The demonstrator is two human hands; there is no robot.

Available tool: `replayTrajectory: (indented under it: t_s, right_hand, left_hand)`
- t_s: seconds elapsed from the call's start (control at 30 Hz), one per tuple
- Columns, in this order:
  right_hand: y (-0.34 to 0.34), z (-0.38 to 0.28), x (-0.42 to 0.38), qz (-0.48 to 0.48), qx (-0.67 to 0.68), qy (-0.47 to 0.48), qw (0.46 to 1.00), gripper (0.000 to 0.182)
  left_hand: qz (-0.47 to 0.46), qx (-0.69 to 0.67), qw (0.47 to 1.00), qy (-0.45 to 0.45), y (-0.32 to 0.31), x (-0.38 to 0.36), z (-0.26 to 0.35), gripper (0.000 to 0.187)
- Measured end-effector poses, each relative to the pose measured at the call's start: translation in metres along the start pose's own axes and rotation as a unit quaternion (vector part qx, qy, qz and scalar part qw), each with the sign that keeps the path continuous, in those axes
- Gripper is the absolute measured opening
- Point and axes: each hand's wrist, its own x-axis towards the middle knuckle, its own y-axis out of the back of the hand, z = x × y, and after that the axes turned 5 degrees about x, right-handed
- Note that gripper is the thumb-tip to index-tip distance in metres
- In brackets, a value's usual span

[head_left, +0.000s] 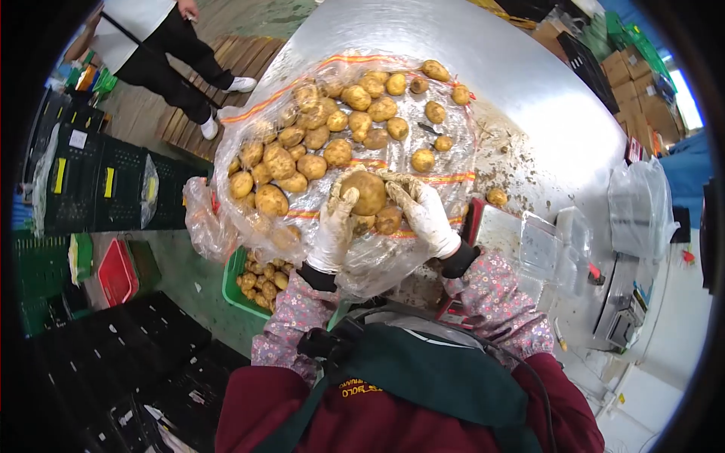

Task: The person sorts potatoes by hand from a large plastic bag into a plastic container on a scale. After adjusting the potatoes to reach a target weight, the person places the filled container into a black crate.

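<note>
- Right now both my gloved hands are on one big potato, lifted just above the heap so I can see it from all sides.
- My left hand cups it from the left, fingers curled up against its side, thumb tucked near the bottom; it is partly closed around the potato, not clenched.
- My right hand wraps it from the right, fingers bent over the top edge, so the weight is shared between both palms.
- Beneath it the other potatoes lie spread on a clear plastic sheet with orange stripes, which keeps the dirt off the metal table; soil has gathered at the sheet's right edge.
- One stray potato sits apart on the bare metal, near a red-edged scale.
- A green crate of potatoes stands low at the table's left edge, close to my left elbow, in easy reach.
- Another person stands well away on wooden pallets.
</note>
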Motion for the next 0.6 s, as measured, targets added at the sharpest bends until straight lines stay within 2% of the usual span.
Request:
replayTrajectory:
  t_s: [0.07, 0.1, 0.13, 0.17, 0.3, 0.37, 0.4, 0.47, 0.5, 0.53, 0.57, 0.6]
  right_hand:
    - [-0.016, -0.006, 0.0, -0.017, 0.024, -0.01, 1.0, 0.034]
    - [-0.029, -0.012, -0.002, -0.042, 0.101, -0.043, 0.993, 0.038]
    - [-0.037, -0.015, -0.003, -0.066, 0.177, -0.076, 0.979, 0.043]
    - [-0.038, 0.005, -0.001, -0.05, 0.14, -0.07, 0.986, 0.051]
    - [-0.047, -0.003, 0.0, -0.06, 0.084, -0.057, 0.993, 0.051]
    - [-0.047, -0.011, -0.002, -0.05, 0.101, -0.116, 0.987, 0.053]
    - [-0.046, -0.005, -0.003, -0.048, 0.1, -0.115, 0.987, 0.053]
    - [-0.038, 0.011, -0.005, -0.038, 0.325, -0.198, 0.924, 0.046]
    - [-0.034, 0.002, -0.011, -0.033, 0.326, -0.194, 0.925, 0.046]
    - [-0.031, -0.017, -0.022, 0.012, 0.297, -0.179, 0.938, 0.044]
    - [-0.027, -0.034, -0.034, 0.057, 0.269, -0.164, 0.947, 0.042]
    - [-0.01, -0.046, -0.051, 0.068, 0.231, -0.127, 0.962, 0.044]
  left_hand:
    - [-0.026, 0.206, 0.965, -0.16, -0.007, -0.012, 0.009, 0.048]
    - [0.037, 0.183, 0.977, -0.099, -0.016, -0.012, 0.018, 0.043]
    - [0.04, 0.182, 0.977, -0.101, -0.012, -0.012, 0.015, 0.043]
    - [0.061, 0.162, 0.98, -0.094, -0.006, -0.011, 0.008, 0.039]
    - [0.106, 0.13, 0.982, -0.086, 0.012, -0.012, 0.002, 0.032]
    - [0.103, 0.156, 0.976, -0.109, 0.016, -0.013, 0.002, 0.029]
    - [0.099, 0.183, 0.969, -0.131, 0.018, -0.013, 0.002, 0.026]
    - [0.077, 0.22, 0.967, -0.1, 0.062, -0.011, -0.02, 0.027]
    - [0.058, 0.258, 0.962, -0.069, 0.079, -0.009, -0.027, 0.028]
    - [0.052, 0.259, 0.962, -0.067, 0.076, -0.009, -0.019, 0.028]
    - [0.091, 0.507, 0.856, 0.033, 0.074, -0.008, -0.01, 0.031]
    - [0.123, 0.714, 0.677, 0.126, 0.074, -0.006, -0.001, 0.035]
